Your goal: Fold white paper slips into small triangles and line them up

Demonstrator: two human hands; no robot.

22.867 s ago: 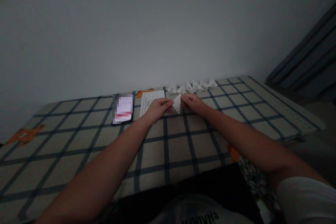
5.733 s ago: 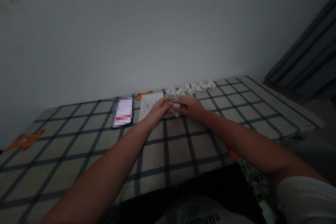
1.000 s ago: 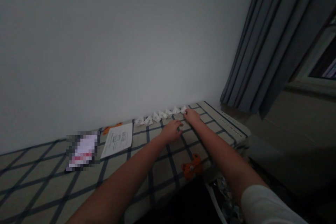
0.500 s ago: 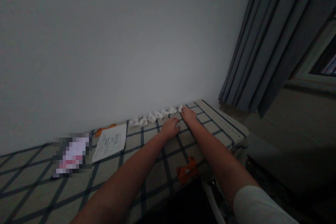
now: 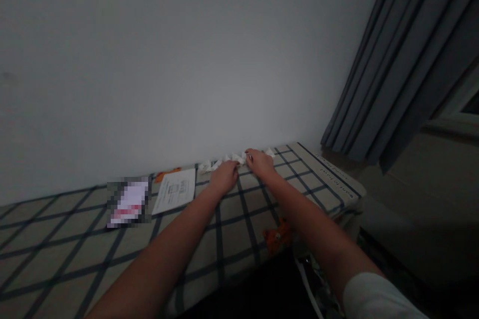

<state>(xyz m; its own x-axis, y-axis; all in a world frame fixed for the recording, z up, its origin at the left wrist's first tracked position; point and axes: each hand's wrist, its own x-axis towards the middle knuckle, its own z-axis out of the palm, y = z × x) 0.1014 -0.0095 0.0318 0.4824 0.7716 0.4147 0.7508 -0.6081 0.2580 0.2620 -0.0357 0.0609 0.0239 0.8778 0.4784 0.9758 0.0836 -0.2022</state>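
Small white folded paper pieces [image 5: 205, 166] stand in a row on the checked bed cover, close to the wall. My left hand [image 5: 225, 176] is at the middle of the row, its fingers curled round the near side of one piece. From the right, my right hand [image 5: 261, 163] bends its fingers and thumb onto a folded paper piece [image 5: 242, 158] in the same spot. Another white piece [image 5: 270, 152] shows just past my right hand. The hands hide part of the row, and dim light blurs the fingertips.
A printed white sheet [image 5: 175, 190] lies left of the row, with an orange item [image 5: 168, 174] behind it. Further left is a pixelated flat item [image 5: 129, 203]. An orange bear-shaped thing [image 5: 277, 237] sits near my lap. Grey curtains [image 5: 359, 89] hang beyond the bed's right end.
My right hand has moved left from the row's right end to its middle. My left hand has shifted left up against the pieces. The view has turned slightly left.
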